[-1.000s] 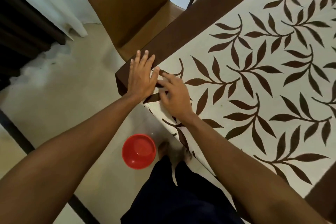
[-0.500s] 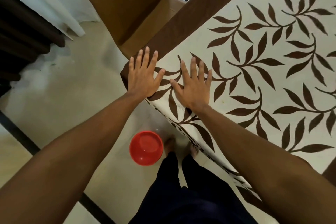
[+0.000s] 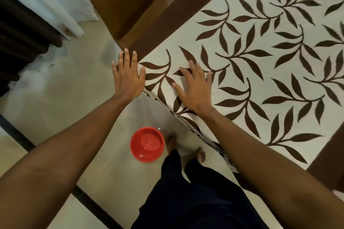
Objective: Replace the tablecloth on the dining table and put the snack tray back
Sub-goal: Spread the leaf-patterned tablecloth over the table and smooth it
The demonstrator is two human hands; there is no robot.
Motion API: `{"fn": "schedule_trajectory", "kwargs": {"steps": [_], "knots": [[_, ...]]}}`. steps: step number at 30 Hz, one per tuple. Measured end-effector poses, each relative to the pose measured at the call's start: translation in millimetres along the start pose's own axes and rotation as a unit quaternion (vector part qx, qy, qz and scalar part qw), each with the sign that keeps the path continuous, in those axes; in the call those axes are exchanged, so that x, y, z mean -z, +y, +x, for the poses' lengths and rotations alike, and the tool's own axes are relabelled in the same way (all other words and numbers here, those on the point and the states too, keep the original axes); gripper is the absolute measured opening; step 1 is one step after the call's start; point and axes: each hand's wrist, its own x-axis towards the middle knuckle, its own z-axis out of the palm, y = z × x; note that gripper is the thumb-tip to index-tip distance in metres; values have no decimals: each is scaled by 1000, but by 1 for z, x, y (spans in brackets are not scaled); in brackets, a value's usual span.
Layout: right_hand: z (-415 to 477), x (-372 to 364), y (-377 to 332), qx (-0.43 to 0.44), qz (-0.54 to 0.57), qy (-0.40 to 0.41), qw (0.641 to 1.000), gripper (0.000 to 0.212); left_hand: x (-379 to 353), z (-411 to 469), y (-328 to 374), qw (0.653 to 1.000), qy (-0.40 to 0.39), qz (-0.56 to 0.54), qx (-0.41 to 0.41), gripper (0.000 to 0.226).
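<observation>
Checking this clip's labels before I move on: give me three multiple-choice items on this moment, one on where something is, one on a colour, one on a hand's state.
1. Where is the red bowl?
A. on the table
B. on the floor beside the person's feet
C. on the chair seat

2. What colour are the leaves printed on the tablecloth?
A. green
B. blue
C. brown

3. How does the right hand lie?
A. flat on the tablecloth, fingers spread
B. pinching a corner of it
C. curled into a fist

1 B: the bowl sits on the pale tiles next to the bare feet.
2 C: dark brown leaves show on a cream ground.
3 A: the palm is down and the fingers are straight on the cloth.
</observation>
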Motion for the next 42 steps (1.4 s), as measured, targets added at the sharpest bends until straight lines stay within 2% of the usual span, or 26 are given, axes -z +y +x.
{"fn": "schedule_trajectory", "kwargs": {"steps": [2,4,8,11,13,15,18,20,23,30,34,37,42], "knots": [[-36,2,23,-33,-36,9,999,64,-3,-12,19,999,14,-11,-44,63],[-75,-2,35,-29,-68,-6,997,65,-8,-26,39,994,24,-18,-105,61],[-157,-12,51,91,-80,-30,992,59,-24,-65,107,977,14,-11,-210,57],[-190,4,75,135,13,14,991,51,-37,-97,154,966,-10,-10,-257,58],[-202,29,111,105,40,90,990,44,-48,-122,188,960,-28,-5,-277,61],[-211,51,159,37,21,137,990,43,-59,-144,225,955,-44,3,-293,62],[-231,71,221,-85,-37,92,991,53,-73,-170,272,947,-56,22,-317,63],[-256,72,250,-134,-60,37,988,61,-81,-188,301,945,-56,27,-322,62],[-303,68,270,-131,-77,2,988,64,-93,-218,338,945,-57,21,-320,62],[-363,52,264,-143,-45,23,988,58,-104,-264,349,951,-52,33,-302,65],[-354,60,275,-141,10,77,987,49,-105,-271,343,949,-56,36,-308,64],[-319,75,288,-159,21,100,982,50,-108,-275,342,949,-44,38,-309,64],[-279,90,313,-192,-16,47,980,60,-110,-280,343,947,-45,50,-314,67]]}}
